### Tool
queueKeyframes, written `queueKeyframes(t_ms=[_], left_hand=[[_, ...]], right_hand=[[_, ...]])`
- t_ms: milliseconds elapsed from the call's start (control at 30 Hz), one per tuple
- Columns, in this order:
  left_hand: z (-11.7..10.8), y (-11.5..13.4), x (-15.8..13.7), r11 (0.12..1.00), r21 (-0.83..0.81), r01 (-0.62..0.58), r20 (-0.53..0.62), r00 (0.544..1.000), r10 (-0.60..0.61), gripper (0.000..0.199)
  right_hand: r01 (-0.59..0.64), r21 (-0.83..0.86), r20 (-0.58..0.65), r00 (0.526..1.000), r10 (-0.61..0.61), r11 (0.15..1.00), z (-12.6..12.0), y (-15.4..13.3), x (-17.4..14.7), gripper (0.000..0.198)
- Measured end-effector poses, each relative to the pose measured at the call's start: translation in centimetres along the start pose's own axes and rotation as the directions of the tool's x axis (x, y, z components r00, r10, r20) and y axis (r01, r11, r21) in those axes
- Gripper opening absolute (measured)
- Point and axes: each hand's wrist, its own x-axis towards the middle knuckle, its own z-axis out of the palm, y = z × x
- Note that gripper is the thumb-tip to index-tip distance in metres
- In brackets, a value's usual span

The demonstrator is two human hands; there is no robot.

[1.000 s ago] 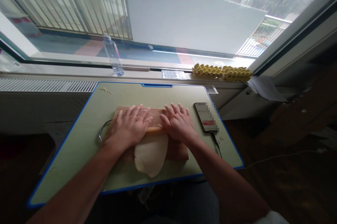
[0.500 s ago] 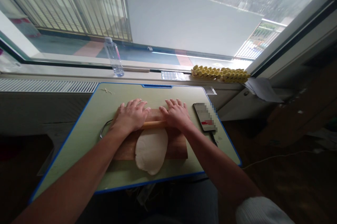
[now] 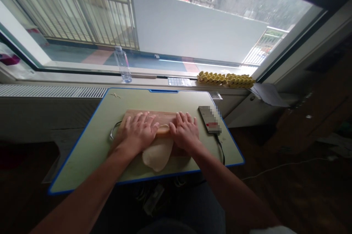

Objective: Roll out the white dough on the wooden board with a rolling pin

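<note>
A wooden rolling pin [image 3: 163,132] lies crosswise on a sheet of pale dough [image 3: 157,156]. My left hand [image 3: 140,130] rests palm down over the pin's left part, fingers stretched forward and spread. Over its right part lies my right hand [image 3: 186,130], flat in the same way, so only the pin's middle shows between my thumbs. The dough sits on a brown wooden cutting board [image 3: 161,115] and hangs past its near edge. A narrow rim of dough shows just beyond the pin. At the board's left end sticks out a metal handle [image 3: 112,133].
The board stands on a pale green folding table [image 3: 82,160] with blue edging. A phone [image 3: 207,120] with a cable lies at the right. On the windowsill are a plastic bottle [image 3: 123,67] and yellow egg trays [image 3: 225,79]. Dough scraps [image 3: 115,95] lie far left.
The pin and both hands have shifted relative to the dough, towards me, and a dough rim now shows beyond the pin. My thumbs have come closer together. The camera view has shifted slightly.
</note>
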Motion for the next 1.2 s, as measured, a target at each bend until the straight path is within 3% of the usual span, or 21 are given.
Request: queueKeyframes(t_ms=[300, 400, 833, 1200], left_hand=[[-0.5, 1.0, -7.8, 0.999, -0.014, -0.037, -0.113, 0.993, 0.035, 0.07], [-0.3, 1.1, -8.8, 0.999, -0.017, -0.049, -0.137, 0.989, 0.046, 0.073], [-0.5, 0.5, -2.4, 1.0, -0.023, 0.013, -0.02, 1.0, -0.013, 0.066], [0.0, -1.1, 2.3, 1.0, -0.018, 0.016, 0.165, 0.986, -0.013, 0.069]], right_hand=[[0.051, 0.049, -0.1, 0.994, -0.046, 0.997, 0.7, 0.4, -7.0, 0.068], [0.056, 0.042, -0.126, 0.991, -0.05, 0.998, 1.1, 0.6, -7.9, 0.066], [0.062, 0.005, -0.11, 0.992, -0.061, 0.998, 0.8, 0.2, -1.8, 0.064], [0.008, 0.037, 0.034, 0.999, -0.009, 0.999, 0.4, 0.3, 2.3, 0.067]])
